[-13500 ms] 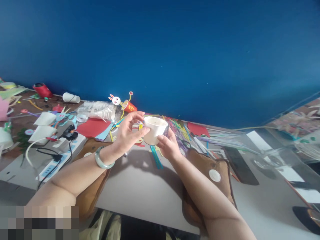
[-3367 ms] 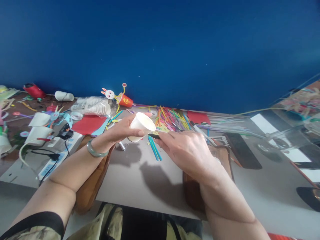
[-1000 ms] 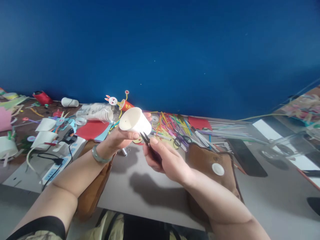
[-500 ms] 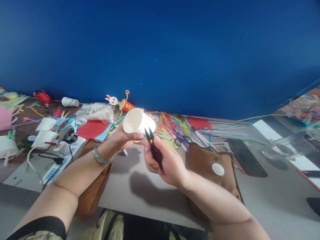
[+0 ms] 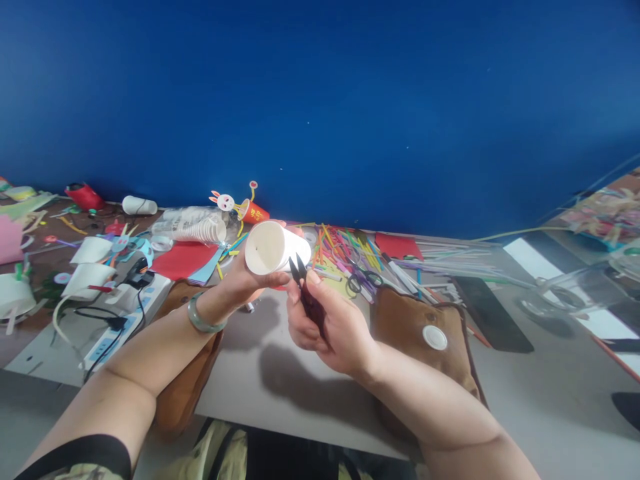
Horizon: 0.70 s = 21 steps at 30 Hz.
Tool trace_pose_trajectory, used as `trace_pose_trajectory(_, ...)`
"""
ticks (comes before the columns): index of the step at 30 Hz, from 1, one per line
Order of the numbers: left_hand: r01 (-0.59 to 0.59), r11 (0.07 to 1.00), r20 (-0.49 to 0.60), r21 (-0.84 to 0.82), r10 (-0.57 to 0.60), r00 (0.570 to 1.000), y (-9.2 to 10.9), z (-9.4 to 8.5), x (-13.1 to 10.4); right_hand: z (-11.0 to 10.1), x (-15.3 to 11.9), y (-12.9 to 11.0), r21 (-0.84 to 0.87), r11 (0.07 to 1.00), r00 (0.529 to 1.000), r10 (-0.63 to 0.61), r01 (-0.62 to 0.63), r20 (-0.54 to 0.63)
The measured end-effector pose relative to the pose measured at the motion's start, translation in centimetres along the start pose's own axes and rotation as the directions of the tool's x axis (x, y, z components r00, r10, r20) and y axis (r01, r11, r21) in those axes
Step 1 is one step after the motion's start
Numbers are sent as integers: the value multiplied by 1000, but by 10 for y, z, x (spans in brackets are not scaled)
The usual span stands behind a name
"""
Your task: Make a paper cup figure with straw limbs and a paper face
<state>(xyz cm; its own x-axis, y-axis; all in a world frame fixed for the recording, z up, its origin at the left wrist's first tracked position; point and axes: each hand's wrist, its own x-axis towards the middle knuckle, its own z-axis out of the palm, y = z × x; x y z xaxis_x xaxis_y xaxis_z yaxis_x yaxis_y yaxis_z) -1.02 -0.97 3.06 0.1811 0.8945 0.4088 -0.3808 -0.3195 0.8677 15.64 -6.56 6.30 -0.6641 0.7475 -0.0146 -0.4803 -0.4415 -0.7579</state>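
Note:
A white paper cup [image 5: 267, 249] lies tilted in my left hand [image 5: 250, 275], its opening turned to the left and toward me. My left thumb runs along the cup's lower side, and the other fingers are mostly hidden behind it. My right hand [image 5: 333, 320] is closed around small dark thread snips [image 5: 311, 303]. Their two pointed blades stand slightly apart, with the tips right by the cup's side wall; whether they touch it I cannot tell. Below both hands the grey tabletop [image 5: 240, 380] carries their shadows.
Brown pouches lie on both sides, the right pouch [image 5: 415, 320] with a white disc [image 5: 435, 338] on it. Behind are colourful pipe cleaners [image 5: 345, 250], scissors [image 5: 365, 280], stacked paper cups [image 5: 200, 227] and a red cup [image 5: 253, 212]. A power strip [image 5: 127, 327] sits left, a blue wall [image 5: 320, 120] behind.
Almost nothing differs. The cup has tipped very slightly, and the view has shifted a little; both hands keep the same hold.

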Motion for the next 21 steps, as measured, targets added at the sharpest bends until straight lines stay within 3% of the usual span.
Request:
trace_pose_trajectory(5, -20, 999, -5, -25, 20, 1000, 0, 5, -1, 1, -1, 2, 10, 1000, 1000, -13, 13, -9)
trace_pose_trajectory(21, 68, 998, -133, 18, -65, 989, 9, 17, -7, 0, 3, 5, 14, 1000, 999, -16, 17, -50)
